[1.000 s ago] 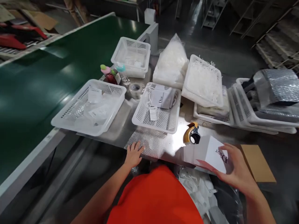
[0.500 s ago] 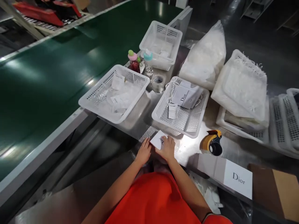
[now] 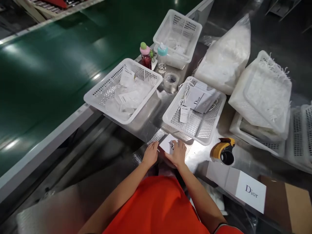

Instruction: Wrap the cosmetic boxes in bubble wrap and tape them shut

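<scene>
Close in front of my body, at the table's near edge, lies a small white Dior box (image 3: 166, 141), its print upside down to me. My right hand (image 3: 179, 154) grips its right side, thumb and fingers spread across the printed face. To the left of the box is my left hand (image 3: 150, 154), fingers together and bent; something small and pale shows at its fingertips, too small to name. Bubble wrap (image 3: 156, 135) shows behind and beside the box. A white basket (image 3: 207, 138) just beyond holds several white Dior paper bags (image 3: 195, 99) with cord handles and a printed label.
A yellow tape dispenser (image 3: 222, 150) and a larger Dior box (image 3: 251, 191) are on the right. Left stands a basket (image 3: 123, 120) of clear plastic packs. Behind are a tape roll (image 3: 171, 81), two bottles and a plastic bag (image 3: 223, 61). A green conveyor belt (image 3: 60, 65) runs along the left.
The camera view has shifted slightly, so the baskets appear farther right. My left fingertips have bent inward beside the box; my right hand still grips it.
</scene>
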The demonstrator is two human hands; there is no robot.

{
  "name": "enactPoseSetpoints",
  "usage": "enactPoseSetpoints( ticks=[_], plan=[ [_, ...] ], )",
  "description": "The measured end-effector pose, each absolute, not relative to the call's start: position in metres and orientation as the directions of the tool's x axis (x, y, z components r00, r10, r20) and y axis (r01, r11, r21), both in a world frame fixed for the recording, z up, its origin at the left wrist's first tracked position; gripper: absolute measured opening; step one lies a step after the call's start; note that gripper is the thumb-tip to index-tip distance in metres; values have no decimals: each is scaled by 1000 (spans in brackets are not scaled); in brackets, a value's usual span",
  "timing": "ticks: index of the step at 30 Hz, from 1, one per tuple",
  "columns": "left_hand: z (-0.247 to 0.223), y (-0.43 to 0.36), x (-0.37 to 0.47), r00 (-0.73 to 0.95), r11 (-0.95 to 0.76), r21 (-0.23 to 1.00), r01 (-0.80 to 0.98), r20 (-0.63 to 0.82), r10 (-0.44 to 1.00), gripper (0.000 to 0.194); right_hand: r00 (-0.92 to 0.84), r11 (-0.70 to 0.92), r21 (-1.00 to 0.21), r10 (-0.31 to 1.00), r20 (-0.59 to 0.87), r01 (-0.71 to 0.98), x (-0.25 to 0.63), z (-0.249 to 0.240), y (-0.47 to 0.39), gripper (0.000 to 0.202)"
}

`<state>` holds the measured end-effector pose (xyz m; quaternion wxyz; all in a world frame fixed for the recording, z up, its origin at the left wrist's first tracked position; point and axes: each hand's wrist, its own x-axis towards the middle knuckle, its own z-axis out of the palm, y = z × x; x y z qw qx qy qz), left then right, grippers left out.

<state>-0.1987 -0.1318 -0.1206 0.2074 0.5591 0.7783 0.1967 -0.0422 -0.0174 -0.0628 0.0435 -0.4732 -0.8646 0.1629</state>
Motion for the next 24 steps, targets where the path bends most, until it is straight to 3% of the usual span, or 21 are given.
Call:
enactPoseSetpoints(
  ticks=[16,24],
  plan=[
    [-110,-131,-205,-186,266,519,813,-201,962,72,-598,521,-340,781,-180,783,-39,-70,-18,74],
    [-109,-130,-203,-196,270,485,832,-198,960,66,-591,519,-337,791,-160,786,-41,-73,-20,76]
  ],
)
